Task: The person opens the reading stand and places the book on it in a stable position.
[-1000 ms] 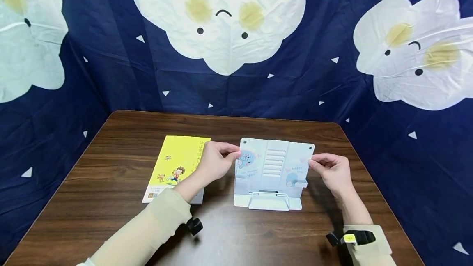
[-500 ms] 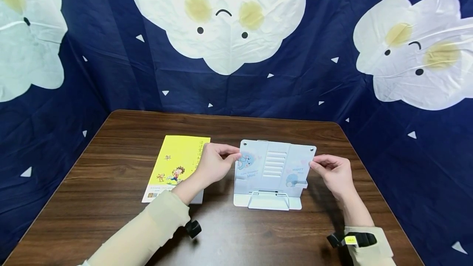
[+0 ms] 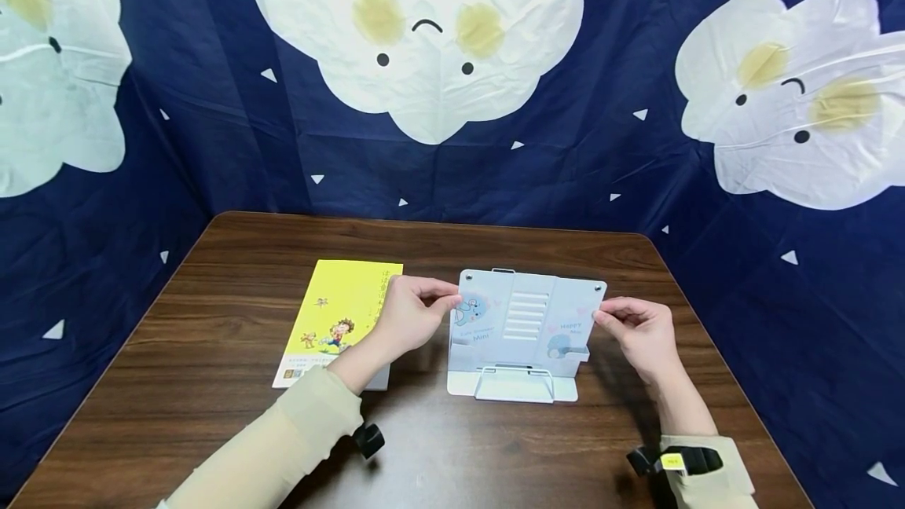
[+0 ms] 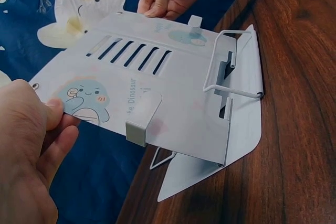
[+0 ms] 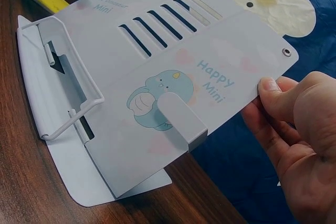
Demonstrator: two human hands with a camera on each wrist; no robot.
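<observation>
A pale blue metal book stand (image 3: 526, 313) with dinosaur prints leans back on its flat base, which rests on the table. Slots run down the middle of its back plate, and a white wire holder (image 4: 212, 69) sticks out at the foot. My left hand (image 3: 410, 313) pinches the plate's left edge between thumb and fingers. On the opposite edge, below the corner rivet, my right hand (image 3: 642, 334) pinches with thumb and fingers. Side clips (image 5: 184, 124) stand out from both edges. Behind the plate, part of a wire leg (image 4: 163, 158) shows in the left wrist view.
A yellow book (image 3: 342, 305) lies on the wooden table (image 3: 212, 430) to the left, partly covered by my left hand and forearm. A dark blue curtain (image 3: 339, 179) with cloud prints hangs behind the table and at both sides.
The top of the stand's back plate has tipped slightly back, and its right edge has shifted a little to the right. Both hands keep their pinch, with the right hand following slightly.
</observation>
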